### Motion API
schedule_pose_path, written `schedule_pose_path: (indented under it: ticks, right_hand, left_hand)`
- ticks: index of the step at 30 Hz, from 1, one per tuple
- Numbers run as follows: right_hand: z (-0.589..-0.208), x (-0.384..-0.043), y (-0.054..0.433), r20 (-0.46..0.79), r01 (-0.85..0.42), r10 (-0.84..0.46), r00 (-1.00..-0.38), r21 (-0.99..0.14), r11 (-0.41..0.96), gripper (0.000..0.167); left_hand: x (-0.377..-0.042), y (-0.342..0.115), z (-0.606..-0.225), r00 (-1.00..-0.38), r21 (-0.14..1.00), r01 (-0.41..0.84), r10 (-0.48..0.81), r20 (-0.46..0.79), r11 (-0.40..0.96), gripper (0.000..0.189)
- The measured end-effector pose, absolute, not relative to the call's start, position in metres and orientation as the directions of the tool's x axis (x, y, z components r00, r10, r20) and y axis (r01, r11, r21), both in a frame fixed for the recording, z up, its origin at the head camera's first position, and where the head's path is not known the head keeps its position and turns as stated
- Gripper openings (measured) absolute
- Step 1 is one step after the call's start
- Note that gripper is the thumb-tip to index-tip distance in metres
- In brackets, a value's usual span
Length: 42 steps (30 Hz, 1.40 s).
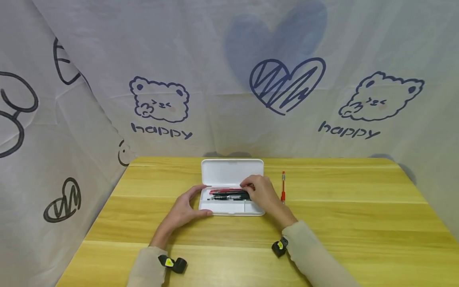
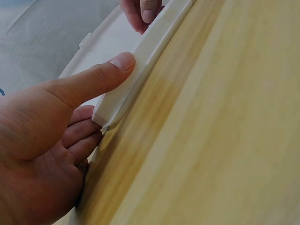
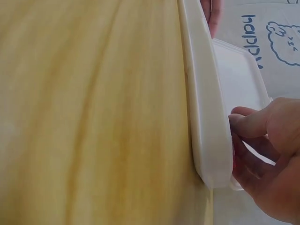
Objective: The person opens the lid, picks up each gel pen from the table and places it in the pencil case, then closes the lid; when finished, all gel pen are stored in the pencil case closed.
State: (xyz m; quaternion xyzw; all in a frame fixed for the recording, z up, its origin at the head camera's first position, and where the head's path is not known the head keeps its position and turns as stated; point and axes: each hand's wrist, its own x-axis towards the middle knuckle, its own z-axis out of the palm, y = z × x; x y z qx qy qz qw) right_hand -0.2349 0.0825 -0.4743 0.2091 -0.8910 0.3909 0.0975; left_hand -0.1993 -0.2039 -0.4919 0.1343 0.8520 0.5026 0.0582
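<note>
A white pencil case [image 1: 224, 207] lies on the table with its lid [image 1: 231, 171] tipped back. My left hand [image 1: 183, 211] grips its left end; in the left wrist view the thumb [image 2: 105, 77] presses on the front wall, the other fingers around the corner. Inside the back compartment lie a red pen [image 1: 219, 191] and several dark pens [image 1: 231, 197]. My right hand [image 1: 263, 195] reaches into the case's right end, its thumb and fingers pinching the red pen's end. A bit of red [image 3: 234, 157] shows by those fingers in the right wrist view; the fingertips are partly hidden by the case wall.
Right of the case, a second red pen [image 1: 283, 185] lies on the wooden table [image 1: 344, 223], partly behind the right wrist. A white printed cloth [image 1: 222, 115] hangs behind the table's far edge and along its left side.
</note>
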Motion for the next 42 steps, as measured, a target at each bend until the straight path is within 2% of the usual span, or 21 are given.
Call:
schedule_pose_path:
  ticks: [7,14,28,33,39,42]
  right_hand:
    - [-0.472,-0.229,0.092,0.372,-0.442,-0.242,-0.896,-0.699,0.562,0.016]
    - [-0.465,-0.217,0.117,0.341,-0.379,-0.170,-0.925,-0.788,0.484,0.024]
    - [-0.454,-0.204,0.166,0.393,-0.326,0.041,-0.919,-0.812,0.485,0.029]
    - [-0.461,-0.203,0.173,0.285,-0.226,0.030,-0.958,-0.816,0.533,0.040]
    - [-0.474,-0.204,0.176,0.120,-0.108,-0.029,-0.992,-0.737,0.667,0.062]
    - [-0.476,-0.203,0.177,0.059,-0.072,-0.043,-0.997,-0.696,0.715,0.067]
  left_hand:
    - [-0.200,-0.204,-0.493,-0.957,0.874,0.171,0.288,0.037,0.456,0.089]
    - [-0.201,-0.205,-0.493,-0.955,0.867,0.183,0.292,0.045,0.464,0.089]
    - [-0.201,-0.205,-0.494,-0.957,0.858,0.187,0.286,0.050,0.479,0.089]
    - [-0.200,-0.205,-0.495,-0.957,0.862,0.184,0.285,0.048,0.472,0.089]
    - [-0.201,-0.205,-0.495,-0.957,0.860,0.183,0.285,0.046,0.477,0.089]
    - [-0.201,-0.205,-0.494,-0.957,0.859,0.183,0.285,0.045,0.479,0.089]
